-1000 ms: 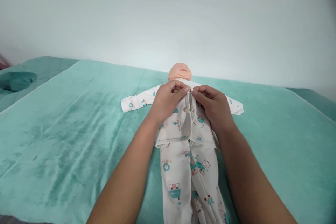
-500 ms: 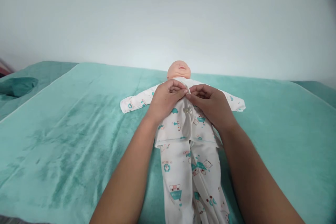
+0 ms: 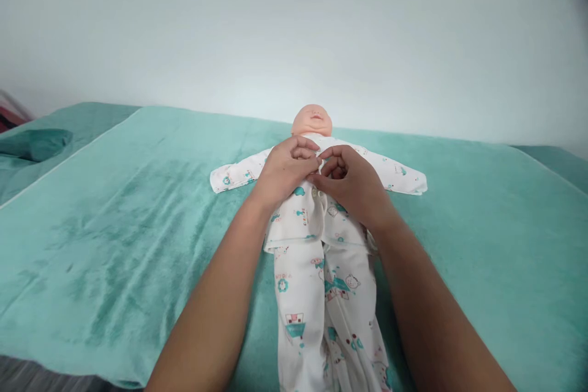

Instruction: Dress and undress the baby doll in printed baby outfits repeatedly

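Since a second ago both hands have crept up the chest of the pale plastic baby doll (image 3: pixel 312 120) and closed in on each other. The right hand (image 3: pixel 351 180), which sat on the doll's far side of the front opening, now reaches across it, so the two sets of fingertips meet just below the doll's chin. By the look of it, the work on the opening has moved from mid-chest up to the collar end.

The left hand (image 3: pixel 287 171) has its grip closed, thumb and curled fingers pinched together on the front edge of the white cotton top (image 3: pixel 298 220), which is printed with teal cartoon figures. The right hand's grip is likewise drawn in, fingers bent over the opposite edge and touching the left fingertips. The knuckles hide exactly what lies between them. One small white button (image 3: pixel 318 193) shows just below the hands.

The top is on the doll, sleeves spread to either side, above matching printed trousers (image 3: pixel 316 306). The doll lies face up on a teal plush blanket (image 3: pixel 114 226), and a folded teal cloth (image 3: pixel 34 144) lies far off on the left-hand side.
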`<state>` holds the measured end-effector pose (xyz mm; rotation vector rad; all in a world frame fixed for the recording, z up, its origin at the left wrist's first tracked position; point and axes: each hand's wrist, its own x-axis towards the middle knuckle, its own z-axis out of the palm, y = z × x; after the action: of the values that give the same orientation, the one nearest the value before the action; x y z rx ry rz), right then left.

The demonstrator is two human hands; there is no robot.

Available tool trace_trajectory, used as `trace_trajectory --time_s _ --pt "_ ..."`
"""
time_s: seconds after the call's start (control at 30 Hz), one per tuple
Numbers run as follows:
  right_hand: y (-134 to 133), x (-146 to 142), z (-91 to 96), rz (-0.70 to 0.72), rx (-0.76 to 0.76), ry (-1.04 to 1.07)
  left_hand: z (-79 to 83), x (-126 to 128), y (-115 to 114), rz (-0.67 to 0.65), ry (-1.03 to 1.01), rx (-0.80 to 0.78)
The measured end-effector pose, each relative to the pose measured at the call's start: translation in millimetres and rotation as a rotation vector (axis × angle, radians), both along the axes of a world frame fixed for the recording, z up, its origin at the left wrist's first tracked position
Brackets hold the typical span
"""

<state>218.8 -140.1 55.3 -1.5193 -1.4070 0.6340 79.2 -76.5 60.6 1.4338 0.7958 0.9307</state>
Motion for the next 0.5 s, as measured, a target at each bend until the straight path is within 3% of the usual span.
trace_trajectory --time_s 0.23,0.4,0.5 --pt "0 7 -1.3 0.11 -0.022 0.248 -6.2 -1 5 -0.04 -0.162 -0.051" --pt "4 11 -4.7 0.04 0.001 0.335 -5.4 2 3 0.088 -0.008 0.029" --pt "4 13 -5.8 0.011 0.027 0.316 0.4 1 -3 0.099 0.104 0.074"
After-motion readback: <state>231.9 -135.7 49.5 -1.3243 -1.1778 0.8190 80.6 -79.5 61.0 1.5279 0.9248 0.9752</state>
